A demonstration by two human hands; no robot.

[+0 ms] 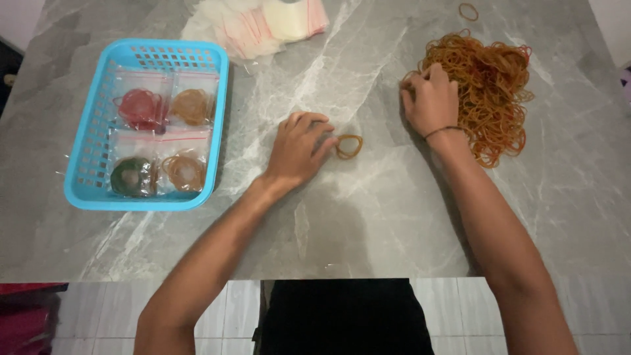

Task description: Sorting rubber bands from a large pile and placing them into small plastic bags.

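My left hand [300, 146] rests palm down on the grey marble table [368, 217], its fingertips touching a small bundle of orange rubber bands [349, 146]. My right hand [430, 98] lies on the left edge of a large loose heap of orange rubber bands [494, 92], fingers curled into the pile. A thin band circles my right wrist. Whether the right fingers pinch any bands is hidden.
A blue plastic basket [92, 141] at the left holds several clear zip bags of red, orange and green rubber bands. A stack of empty clear zip bags [263, 23] lies at the back. One stray band [468, 11] sits far right.
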